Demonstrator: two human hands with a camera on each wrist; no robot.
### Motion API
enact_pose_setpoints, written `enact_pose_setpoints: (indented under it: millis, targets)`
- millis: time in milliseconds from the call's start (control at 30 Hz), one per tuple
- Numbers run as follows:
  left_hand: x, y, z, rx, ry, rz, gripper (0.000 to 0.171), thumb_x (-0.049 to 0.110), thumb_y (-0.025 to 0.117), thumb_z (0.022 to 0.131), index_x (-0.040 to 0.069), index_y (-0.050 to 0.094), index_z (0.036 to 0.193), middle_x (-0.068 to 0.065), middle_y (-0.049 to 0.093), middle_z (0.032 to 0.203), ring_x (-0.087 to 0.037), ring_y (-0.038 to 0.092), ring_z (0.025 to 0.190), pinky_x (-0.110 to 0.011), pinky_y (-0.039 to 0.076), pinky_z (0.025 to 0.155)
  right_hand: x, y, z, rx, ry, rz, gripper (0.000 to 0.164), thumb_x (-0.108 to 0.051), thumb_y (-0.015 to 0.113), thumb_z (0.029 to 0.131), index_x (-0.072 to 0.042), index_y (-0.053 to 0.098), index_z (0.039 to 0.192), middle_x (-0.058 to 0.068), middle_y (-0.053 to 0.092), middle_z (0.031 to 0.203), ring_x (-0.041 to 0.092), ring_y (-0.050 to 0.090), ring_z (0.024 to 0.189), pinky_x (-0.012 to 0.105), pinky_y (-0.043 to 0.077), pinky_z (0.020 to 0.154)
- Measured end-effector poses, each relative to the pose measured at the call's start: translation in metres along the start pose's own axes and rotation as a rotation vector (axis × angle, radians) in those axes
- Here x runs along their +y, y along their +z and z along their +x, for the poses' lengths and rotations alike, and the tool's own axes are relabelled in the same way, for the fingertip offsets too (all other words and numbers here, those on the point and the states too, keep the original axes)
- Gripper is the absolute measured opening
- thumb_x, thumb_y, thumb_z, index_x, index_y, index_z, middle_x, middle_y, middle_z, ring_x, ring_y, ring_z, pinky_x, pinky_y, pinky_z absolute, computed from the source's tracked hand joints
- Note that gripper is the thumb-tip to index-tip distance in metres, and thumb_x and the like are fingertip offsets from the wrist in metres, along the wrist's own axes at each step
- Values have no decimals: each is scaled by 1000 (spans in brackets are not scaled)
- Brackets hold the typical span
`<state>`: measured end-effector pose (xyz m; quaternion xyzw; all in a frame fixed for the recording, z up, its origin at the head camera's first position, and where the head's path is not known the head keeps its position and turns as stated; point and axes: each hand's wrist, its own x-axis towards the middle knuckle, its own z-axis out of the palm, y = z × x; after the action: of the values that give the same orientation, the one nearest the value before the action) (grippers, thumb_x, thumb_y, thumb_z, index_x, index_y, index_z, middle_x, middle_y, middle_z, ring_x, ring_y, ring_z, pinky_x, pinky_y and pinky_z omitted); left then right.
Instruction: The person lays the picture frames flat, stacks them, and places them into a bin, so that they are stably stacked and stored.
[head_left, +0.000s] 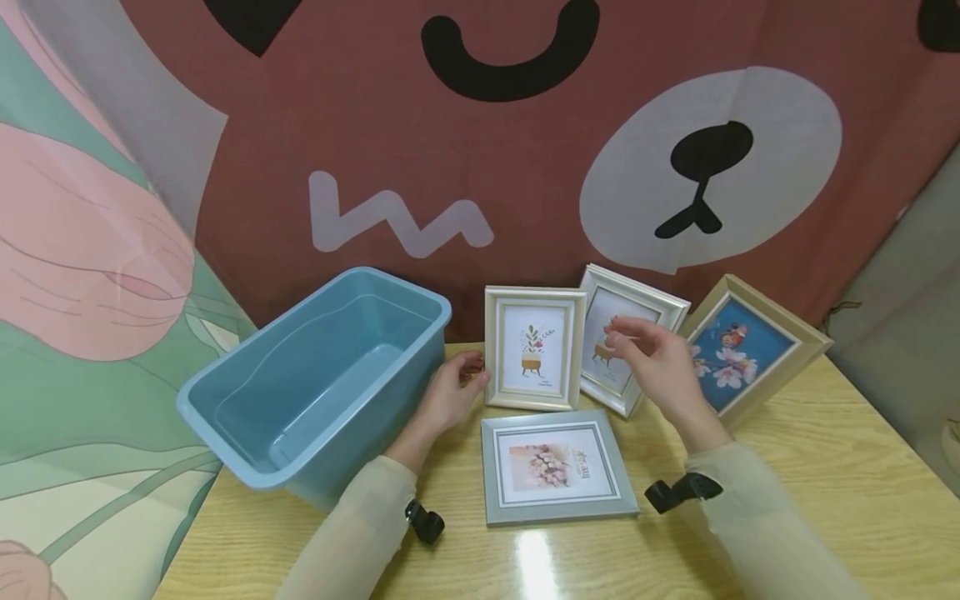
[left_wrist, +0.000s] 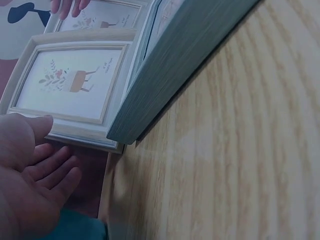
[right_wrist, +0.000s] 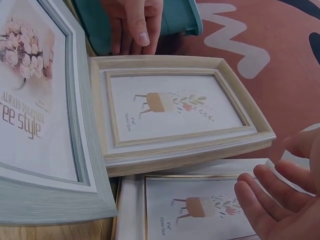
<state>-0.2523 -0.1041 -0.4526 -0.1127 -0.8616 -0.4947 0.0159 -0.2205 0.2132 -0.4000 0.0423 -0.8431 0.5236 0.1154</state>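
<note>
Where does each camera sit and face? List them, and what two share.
Head: on the head, facing forward-down at tub and frames; left hand, right hand, sleeves show.
Left wrist: worn there, facing frames and table; left hand, right fingertips show.
Right wrist: worn there, facing frames; both hands show.
Both wrist views share the gray frame.

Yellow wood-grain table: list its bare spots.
Free table lies right of the cream right sleeve, and between it and the cream left sleeve, before the flat grey rectangular frame. Crowded: the back, where the blue rectangular plastic tub, cream rectangular frame, silver rectangular frame and tan rectangular frame stand close together.
</note>
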Motion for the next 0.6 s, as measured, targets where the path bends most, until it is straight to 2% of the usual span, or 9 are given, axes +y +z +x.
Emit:
enact_pose_setpoints:
  millis: [267, 433, 600]
  targets:
    - [-3, 2, 4, 7, -10, -2, 45, 16, 67, 107, -8, 59, 144, -24, 71, 134, -38, 68, 127, -50, 56, 112, 1, 12, 14, 30, -6, 85, 42, -24, 67, 108, 2, 67, 141, 25, 72, 138, -5, 74, 92, 7, 52, 81]
    - [-5, 5, 6, -2, -11, -19, 44, 15, 66, 108, -9, 59, 144, -25, 71, 133, -39, 68, 127, -50, 57, 111, 1, 18, 19, 39, 11, 82, 44, -27, 68, 108, 0, 66, 142, 23, 72, 140, -4, 74, 93, 8, 53, 80]
    - [-7, 6, 8, -2, -9, -38, 42, 14, 65, 108, -10, 60, 143, -26, 70, 133, -39, 68, 126, -50, 57, 112, 2, 21, 25, 31, 30, 89, 47, -30, 66, 109, 0, 64, 146, 22, 70, 142, 13, 76, 107, 8, 56, 82]
